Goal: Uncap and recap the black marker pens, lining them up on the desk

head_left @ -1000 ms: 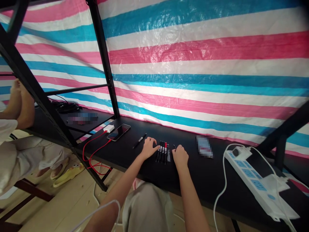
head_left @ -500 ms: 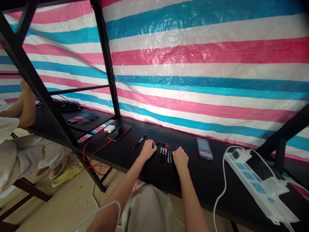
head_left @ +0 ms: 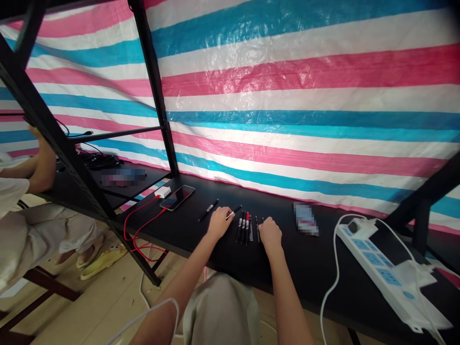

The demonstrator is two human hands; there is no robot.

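Observation:
My left hand is closed around a black pen that points up and to the right, clear of the fingertips. Beside it lies a row of capped pens, black with white lettering, one with a red top. Thin pen refills lie at the row's right side, roughly parallel to it. My right hand rests on the table just right of them, fingers closed, with a slim dark tip poking out that looks like another refill. Left of my left hand, a single black pen lies slanted.
A phone and white charger with red cables sit to the left on the black table. At right are a blurred packet and a white power strip with cables. Another person's arm shows at far left.
The pen in my left hand now sticks out farther to the right. One refill lies farther right, apart from the others. The other person's arm at left has shifted slightly.

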